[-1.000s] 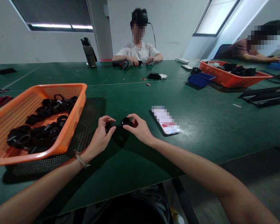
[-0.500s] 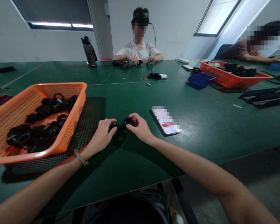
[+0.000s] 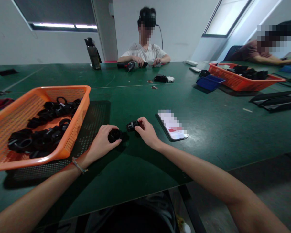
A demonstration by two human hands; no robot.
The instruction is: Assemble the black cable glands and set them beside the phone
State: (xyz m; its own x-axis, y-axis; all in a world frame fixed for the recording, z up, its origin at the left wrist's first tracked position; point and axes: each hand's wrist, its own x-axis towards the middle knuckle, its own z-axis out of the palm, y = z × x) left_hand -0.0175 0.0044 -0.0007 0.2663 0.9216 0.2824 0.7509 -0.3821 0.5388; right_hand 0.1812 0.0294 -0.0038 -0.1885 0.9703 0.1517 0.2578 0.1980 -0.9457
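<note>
My left hand (image 3: 103, 139) is closed around a round black plastic ring (image 3: 114, 136), thumb on the near side and fingers on the far side, with its round face upward. Just to the right, my right hand (image 3: 149, 132) pinches one end of a short black ribbed cylinder (image 3: 132, 126) that lies on its side and points left. A small gap separates the two black parts. Both are held at or just above the green table (image 3: 145, 174); I cannot tell whether they touch it.
An orange basket (image 3: 74, 142) of black parts stands at the left. To the right of my right hand lies a phone (image 3: 172, 126). A person (image 3: 145, 51) sits opposite near a power drill (image 3: 130, 66). Farther right are a blue tray (image 3: 210, 83) and another orange basket (image 3: 247, 84).
My left hand has gone from apart fingers to closed around the black ring. In my right hand, the part that showed its open end upward now shows as a cylinder lying sideways.
</note>
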